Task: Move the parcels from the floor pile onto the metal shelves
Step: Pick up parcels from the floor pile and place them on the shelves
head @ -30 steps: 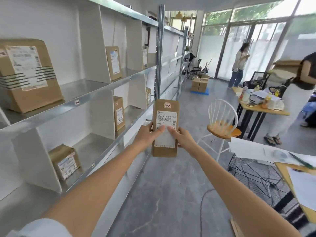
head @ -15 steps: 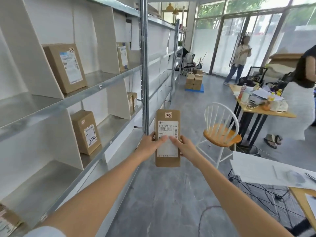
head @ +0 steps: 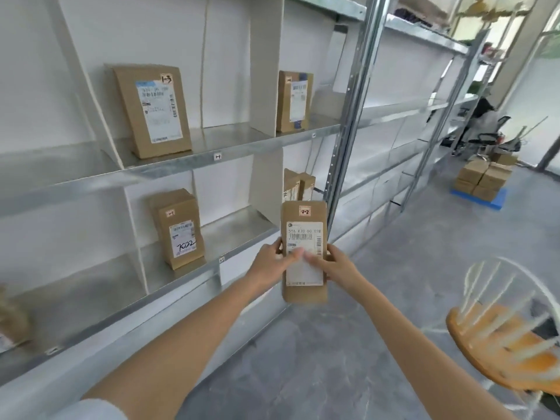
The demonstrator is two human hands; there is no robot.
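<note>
Since the earlier frame the view has swung left toward the metal shelves [head: 194, 159], so their bays now fill most of the picture, and the chair [head: 503, 353] sits at the right edge. The parcel [head: 304, 253] is upright in the air, in front of the lower shelf's edge. The left hand [head: 269, 262] and right hand [head: 339, 265] each have their grip clamped on its sides, thumbs meeting on the white label. Four other boxes stand in the bays.
</note>
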